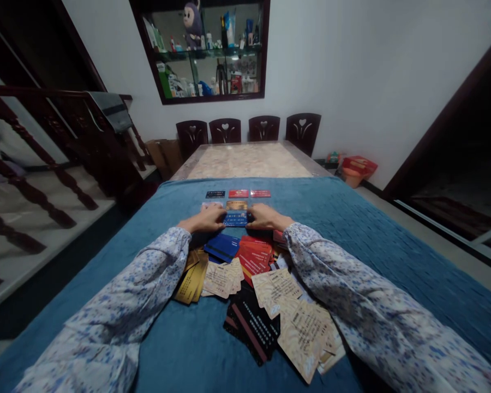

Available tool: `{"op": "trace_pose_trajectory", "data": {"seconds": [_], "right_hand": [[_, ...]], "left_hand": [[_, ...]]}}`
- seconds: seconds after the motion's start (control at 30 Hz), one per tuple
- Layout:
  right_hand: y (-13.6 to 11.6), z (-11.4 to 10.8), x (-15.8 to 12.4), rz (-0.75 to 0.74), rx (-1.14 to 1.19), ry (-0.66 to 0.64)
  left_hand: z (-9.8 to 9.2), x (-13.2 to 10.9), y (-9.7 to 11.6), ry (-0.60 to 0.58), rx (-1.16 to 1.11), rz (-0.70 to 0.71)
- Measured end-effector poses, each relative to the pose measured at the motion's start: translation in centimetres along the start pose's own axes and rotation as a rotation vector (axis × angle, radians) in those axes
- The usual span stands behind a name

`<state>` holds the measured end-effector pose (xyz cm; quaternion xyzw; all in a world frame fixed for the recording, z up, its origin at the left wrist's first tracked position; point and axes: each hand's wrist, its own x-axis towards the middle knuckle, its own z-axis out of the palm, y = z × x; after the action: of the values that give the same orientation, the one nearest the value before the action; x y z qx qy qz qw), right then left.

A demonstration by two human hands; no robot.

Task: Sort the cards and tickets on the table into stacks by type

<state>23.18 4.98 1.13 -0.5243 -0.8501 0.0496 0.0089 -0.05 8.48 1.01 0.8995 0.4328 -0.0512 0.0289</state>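
Between my two hands is a blue card [235, 220] with pale print, lying just below a gold-brown card [237, 205]. My left hand [207, 218] has its fingers closed at the blue card's left edge. At its right edge, my right hand [265, 216] pinches in the same way. Beyond them lie a dark card [215, 194], a red card [238, 194] and another red card [261, 193] in a row. A pale card [211, 205] is partly hidden behind my left hand.
Nearer me are loose piles: blue cards [222, 247], red cards [255, 256], gold cards [193, 278], black cards [253, 325] and cream cards [305, 330]. They lie on a blue cloth [180, 344] over a long table [253, 158]. Several dark chairs [264, 129] stand at the far end.
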Motion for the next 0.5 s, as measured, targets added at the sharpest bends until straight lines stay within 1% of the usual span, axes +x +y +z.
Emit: {"op": "trace_pose_trajectory", "data": {"seconds": [0.13, 0.3, 0.5], "right_hand": [[-0.11, -0.11, -0.02, 0.005, -0.005, -0.019], [-0.19, -0.23, 0.11, 0.028, -0.01, -0.042], [-0.21, -0.31, 0.32, 0.047, 0.021, -0.066]], "left_hand": [[0.03, 0.22, 0.09, -0.012, 0.008, -0.015], [-0.39, 0.17, 0.43, -0.044, 0.019, -0.031], [-0.47, 0.39, 0.62, -0.047, 0.041, -0.031]]}}
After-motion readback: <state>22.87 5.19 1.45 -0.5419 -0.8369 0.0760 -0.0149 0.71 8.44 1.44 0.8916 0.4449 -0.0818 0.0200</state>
